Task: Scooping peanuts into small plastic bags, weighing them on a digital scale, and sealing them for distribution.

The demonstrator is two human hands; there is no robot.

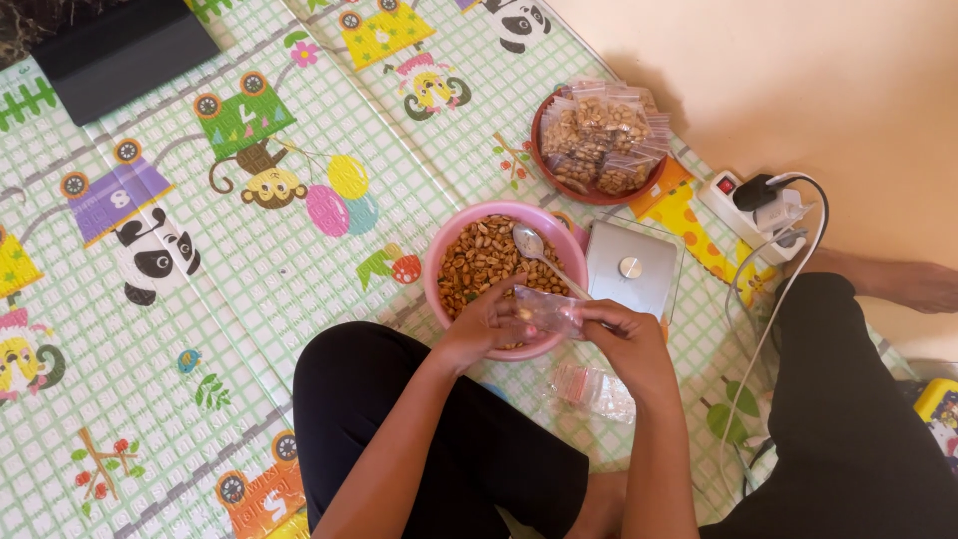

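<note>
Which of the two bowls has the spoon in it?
The pink bowl of loose peanuts, right in front of the hands, holds the spoon. The brown bowl farther back holds only filled little bags.

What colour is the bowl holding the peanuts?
Pink bowl, clearest in the head view.

a small clear plastic bag [547, 309] is held between both hands, the left hand [486, 324] pinching its left end and the right hand [621, 334] gripping its right end; it sits crumpled and roughly level, just over the near rim of the pink bowl [437, 262]. the round bowl rests on the patterned floor mat and is filled with brown peanuts [479, 258]. a metal spoon [534, 248] lies in it, scoop on the nuts, handle slanting towards the bag
</note>
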